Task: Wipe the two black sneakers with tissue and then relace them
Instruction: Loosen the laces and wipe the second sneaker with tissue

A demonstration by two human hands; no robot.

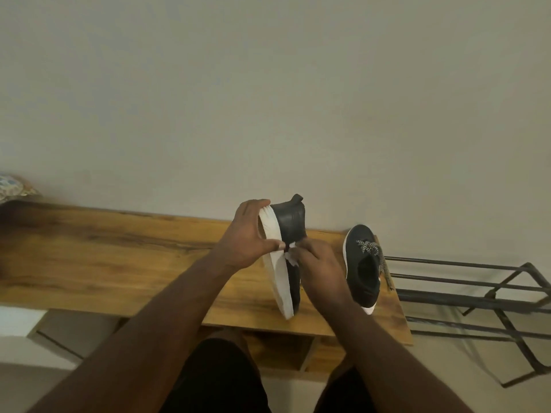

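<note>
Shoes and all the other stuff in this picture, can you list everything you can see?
held sneaker: one, black with white sole, tipped on its side on the bench
other sneaker: one, black with white sole and speckled lace, lying on the bench at the right
tissue: one, white, against the held sneaker's side
bench: one, brown wood, along the wall
metal rack: one, black, right of the bench
patterned cushion: one, multicoloured, far left
wall: one, pale grey, behind
left hand: one, grips the held sneaker's sole
right hand: one, holds the tissue
</note>
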